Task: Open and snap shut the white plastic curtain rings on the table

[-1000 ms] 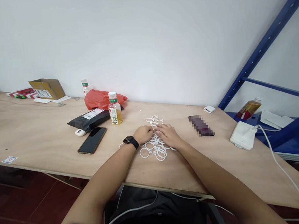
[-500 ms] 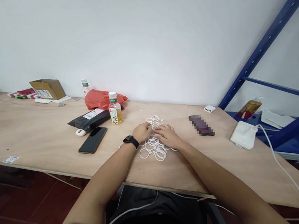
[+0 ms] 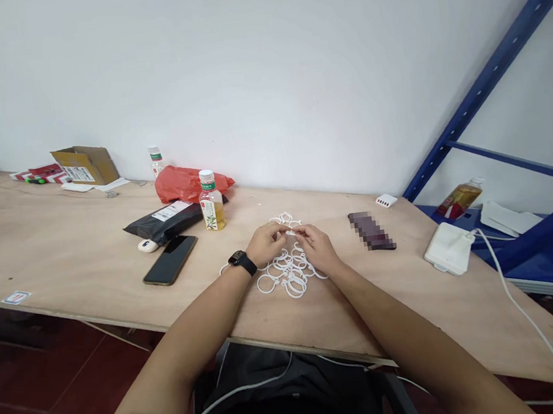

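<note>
Your head camera's looking forward and down from just behind the table (image 3: 60, 253), right over your left hand (image 3: 266, 245) and right hand (image 3: 318, 249).

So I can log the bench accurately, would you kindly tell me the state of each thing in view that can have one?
Left hand: pinching a white plastic ring
Right hand: pinching the same ring
Pile of white plastic rings: loose, heaped on the table
Smartphone: lying flat, screen dark
Plastic drink bottle: upright, capped
Cardboard box: flaps open
</note>
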Available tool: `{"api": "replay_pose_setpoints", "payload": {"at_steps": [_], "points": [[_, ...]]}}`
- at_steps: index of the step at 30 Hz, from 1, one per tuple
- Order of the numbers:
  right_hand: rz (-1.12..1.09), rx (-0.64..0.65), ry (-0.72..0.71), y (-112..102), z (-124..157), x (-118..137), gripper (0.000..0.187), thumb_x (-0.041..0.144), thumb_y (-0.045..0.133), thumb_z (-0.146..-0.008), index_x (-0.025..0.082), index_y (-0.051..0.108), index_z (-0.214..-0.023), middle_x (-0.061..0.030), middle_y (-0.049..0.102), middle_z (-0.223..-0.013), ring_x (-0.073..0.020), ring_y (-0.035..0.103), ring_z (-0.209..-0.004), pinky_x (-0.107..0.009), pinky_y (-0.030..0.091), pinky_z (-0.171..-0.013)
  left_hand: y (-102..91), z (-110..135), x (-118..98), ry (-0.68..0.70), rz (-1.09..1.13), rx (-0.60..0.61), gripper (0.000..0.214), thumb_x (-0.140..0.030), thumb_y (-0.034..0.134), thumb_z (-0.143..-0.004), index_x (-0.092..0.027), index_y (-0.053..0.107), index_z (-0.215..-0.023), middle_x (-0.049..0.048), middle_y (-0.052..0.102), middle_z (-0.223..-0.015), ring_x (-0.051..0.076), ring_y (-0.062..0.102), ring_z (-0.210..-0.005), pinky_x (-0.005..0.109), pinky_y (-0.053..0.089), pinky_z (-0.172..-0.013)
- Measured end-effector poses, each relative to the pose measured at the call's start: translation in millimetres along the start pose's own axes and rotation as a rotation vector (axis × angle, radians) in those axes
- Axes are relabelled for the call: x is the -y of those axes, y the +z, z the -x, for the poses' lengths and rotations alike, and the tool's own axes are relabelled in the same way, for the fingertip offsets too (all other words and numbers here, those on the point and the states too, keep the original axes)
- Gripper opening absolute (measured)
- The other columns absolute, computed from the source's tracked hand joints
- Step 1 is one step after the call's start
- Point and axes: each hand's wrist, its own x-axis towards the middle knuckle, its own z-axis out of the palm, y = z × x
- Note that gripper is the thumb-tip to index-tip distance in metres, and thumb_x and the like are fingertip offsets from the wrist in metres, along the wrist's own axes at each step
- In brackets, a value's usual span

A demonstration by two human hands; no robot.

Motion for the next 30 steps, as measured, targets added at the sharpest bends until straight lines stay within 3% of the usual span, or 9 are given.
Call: {"api": "replay_pose_setpoints", "payload": {"at_steps": [15, 20, 25, 30], "points": [[-0.013, 0.007, -0.008, 1, 0, 4, 0.021, 0.027, 0.047, -0.094, 0.023, 0.065, -0.102, -0.0058, 0.067, -0.098, -0.0206, 0.063, -0.092, -0.035, 0.048, -0.082, -1.2, -1, -1, 0.012, -0.020, -0.009, 0.023, -0.012, 0.056, -0.077, -0.016, 0.073, -0.092, 0.0008, 0.063, -0.072, 0.010, 0.051, -0.061, 0.023, 0.043, -0.063], [0.008, 0.046, -0.039, 5, 1, 12, 0.019, 0.027, 0.048, -0.094, 0.023, 0.064, -0.103, -0.0051, 0.067, -0.097, -0.0198, 0.062, -0.091, -0.033, 0.047, -0.081, -3.0, -1, 1, -0.001, -0.058, -0.050, 0.019, -0.010, 0.054, -0.073, -0.015, 0.070, -0.081, 0.0007, 0.063, -0.071, 0.011, 0.053, -0.063, 0.023, 0.042, -0.065], [0.028, 0.056, -0.074, 2, 0, 16, 0.019, 0.028, 0.050, -0.093, 0.023, 0.065, -0.102, -0.0050, 0.066, -0.097, -0.0186, 0.062, -0.088, -0.031, 0.048, -0.080, -3.2, -2, 7, -0.119, -0.074, -0.025, 0.020, -0.013, 0.047, -0.077, -0.016, 0.065, -0.069, 0.0011, 0.065, -0.071, 0.012, 0.056, -0.066, 0.024, 0.043, -0.066], [0.146, 0.069, 0.029, -7, -13, 0, 0.017, 0.025, 0.052, -0.091, 0.022, 0.066, -0.101, -0.0047, 0.066, -0.102, -0.0168, 0.062, -0.086, -0.030, 0.047, -0.080, -0.5, -3, 13, -0.227, -0.177, 0.051, 0.020, -0.019, 0.047, -0.079, -0.017, 0.065, -0.069, 0.0016, 0.067, -0.072, 0.014, 0.058, -0.069, 0.025, 0.044, -0.068]]}}
